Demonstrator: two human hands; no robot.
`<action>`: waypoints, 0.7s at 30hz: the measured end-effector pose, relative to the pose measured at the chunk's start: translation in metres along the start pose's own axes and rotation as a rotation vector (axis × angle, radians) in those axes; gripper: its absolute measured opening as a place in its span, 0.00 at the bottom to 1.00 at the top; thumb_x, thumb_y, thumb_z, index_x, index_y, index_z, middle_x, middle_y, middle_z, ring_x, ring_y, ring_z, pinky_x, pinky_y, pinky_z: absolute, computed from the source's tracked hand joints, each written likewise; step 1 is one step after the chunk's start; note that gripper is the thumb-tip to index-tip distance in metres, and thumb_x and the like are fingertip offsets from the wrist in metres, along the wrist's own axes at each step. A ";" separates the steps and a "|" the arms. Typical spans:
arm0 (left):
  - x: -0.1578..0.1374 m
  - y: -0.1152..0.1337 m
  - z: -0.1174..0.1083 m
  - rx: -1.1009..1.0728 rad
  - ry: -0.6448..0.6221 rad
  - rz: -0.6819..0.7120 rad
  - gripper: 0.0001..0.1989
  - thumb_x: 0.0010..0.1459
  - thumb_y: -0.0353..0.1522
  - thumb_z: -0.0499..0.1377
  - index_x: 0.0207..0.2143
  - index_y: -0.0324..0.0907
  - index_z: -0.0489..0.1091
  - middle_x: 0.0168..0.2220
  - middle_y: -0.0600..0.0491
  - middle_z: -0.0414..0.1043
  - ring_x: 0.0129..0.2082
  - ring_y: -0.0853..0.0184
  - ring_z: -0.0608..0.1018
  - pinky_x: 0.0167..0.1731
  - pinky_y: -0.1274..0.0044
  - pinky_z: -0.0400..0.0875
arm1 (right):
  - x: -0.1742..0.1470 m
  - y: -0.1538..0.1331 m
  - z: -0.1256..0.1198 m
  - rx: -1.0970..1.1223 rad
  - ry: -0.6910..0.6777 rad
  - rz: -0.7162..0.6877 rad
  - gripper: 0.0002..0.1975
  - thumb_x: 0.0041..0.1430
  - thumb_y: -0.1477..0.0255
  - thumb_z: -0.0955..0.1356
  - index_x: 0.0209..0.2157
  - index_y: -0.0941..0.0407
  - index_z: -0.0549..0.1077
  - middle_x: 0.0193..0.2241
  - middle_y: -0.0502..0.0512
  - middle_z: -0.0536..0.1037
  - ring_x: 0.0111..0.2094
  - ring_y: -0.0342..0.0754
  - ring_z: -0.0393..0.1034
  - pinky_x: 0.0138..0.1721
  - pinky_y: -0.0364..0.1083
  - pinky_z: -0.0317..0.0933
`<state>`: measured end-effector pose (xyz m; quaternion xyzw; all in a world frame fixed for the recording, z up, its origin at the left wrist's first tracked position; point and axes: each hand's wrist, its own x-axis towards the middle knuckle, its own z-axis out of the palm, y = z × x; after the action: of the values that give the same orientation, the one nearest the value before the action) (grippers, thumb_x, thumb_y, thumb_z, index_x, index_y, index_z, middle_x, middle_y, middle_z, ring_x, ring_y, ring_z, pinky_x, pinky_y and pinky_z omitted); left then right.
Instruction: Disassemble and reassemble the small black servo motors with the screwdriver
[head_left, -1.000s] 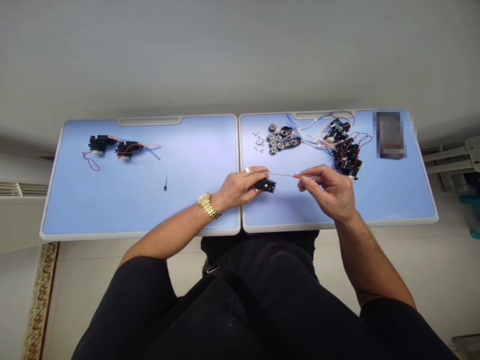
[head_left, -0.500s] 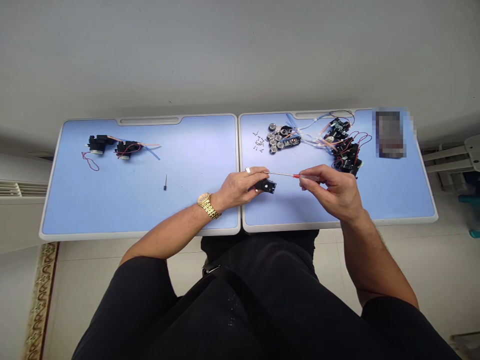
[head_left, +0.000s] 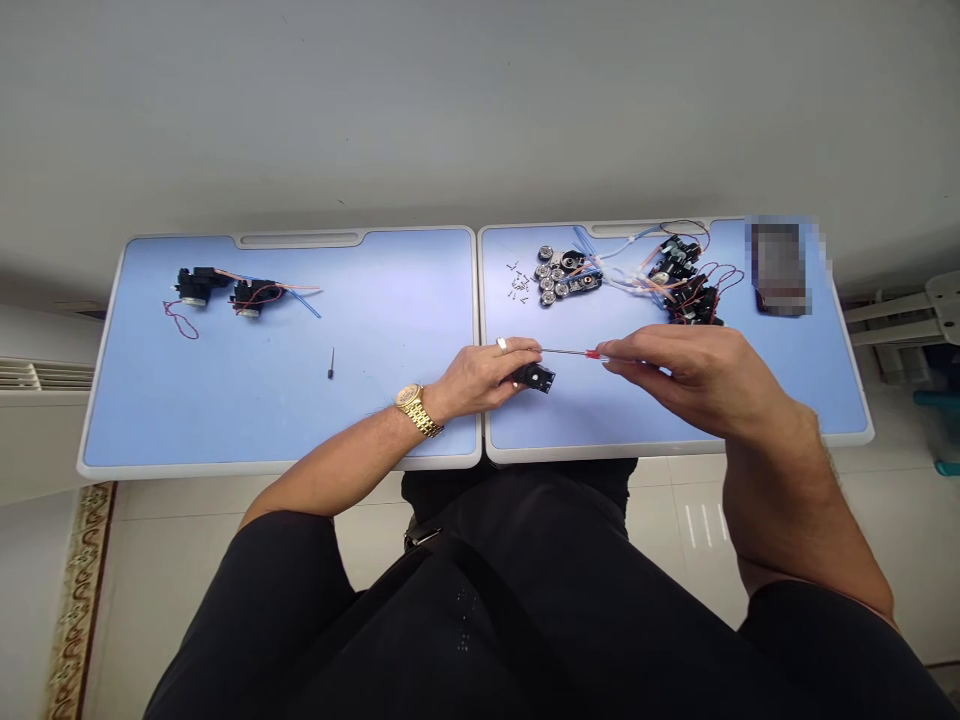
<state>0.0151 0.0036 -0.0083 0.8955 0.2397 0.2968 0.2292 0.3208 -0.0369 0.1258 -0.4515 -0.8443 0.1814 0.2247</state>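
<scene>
My left hand (head_left: 491, 375) is closed around a small black mechanical part (head_left: 535, 377), whose right end sticks out past the fingers. In my right hand (head_left: 697, 375) is a screwdriver (head_left: 592, 353) with a red collar and a thin metal shaft. The shaft lies almost level and points left, its tip reaching my left fingertips; the fingers hide what it touches. Most of the handle is covered by my right hand. Behind the hands, small loose screws (head_left: 517, 284) lie beside several round metallic parts (head_left: 547, 272).
Black assemblies with coloured wires (head_left: 694, 295) lie at the right. Two similar black units (head_left: 251, 297) sit on the left table (head_left: 390, 330), near a short dark-tipped pin (head_left: 331, 365). A blurred rectangular object (head_left: 780, 268) rests at the far right. A seam divides the tables.
My right hand and forearm have shifted right and turned, with the fingers now nearer the screwdriver's red collar. My left hand and the black part have barely moved.
</scene>
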 end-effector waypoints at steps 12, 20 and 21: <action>0.001 0.000 -0.003 -0.014 -0.020 0.097 0.18 0.73 0.31 0.60 0.63 0.43 0.71 0.60 0.44 0.83 0.54 0.60 0.89 0.40 0.72 0.85 | 0.031 0.000 -0.018 -0.032 -0.086 -0.005 0.07 0.75 0.65 0.72 0.45 0.45 0.86 0.36 0.47 0.90 0.34 0.51 0.85 0.37 0.50 0.70; 0.000 -0.001 -0.002 -0.032 -0.025 0.055 0.18 0.73 0.32 0.61 0.63 0.44 0.71 0.61 0.44 0.83 0.56 0.60 0.88 0.42 0.72 0.86 | 0.037 -0.009 -0.009 -0.054 -0.092 -0.008 0.09 0.76 0.64 0.70 0.45 0.48 0.84 0.36 0.49 0.90 0.33 0.50 0.83 0.36 0.49 0.67; 0.000 -0.001 -0.002 -0.042 -0.030 0.046 0.18 0.73 0.32 0.62 0.63 0.44 0.71 0.62 0.43 0.82 0.56 0.59 0.88 0.42 0.73 0.86 | 0.037 -0.009 -0.007 -0.046 -0.085 -0.009 0.09 0.76 0.64 0.70 0.45 0.48 0.84 0.37 0.49 0.90 0.33 0.50 0.83 0.35 0.48 0.67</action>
<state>0.0129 0.0048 -0.0075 0.9002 0.2094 0.2934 0.2445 0.3002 -0.0101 0.1441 -0.4448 -0.8589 0.1801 0.1790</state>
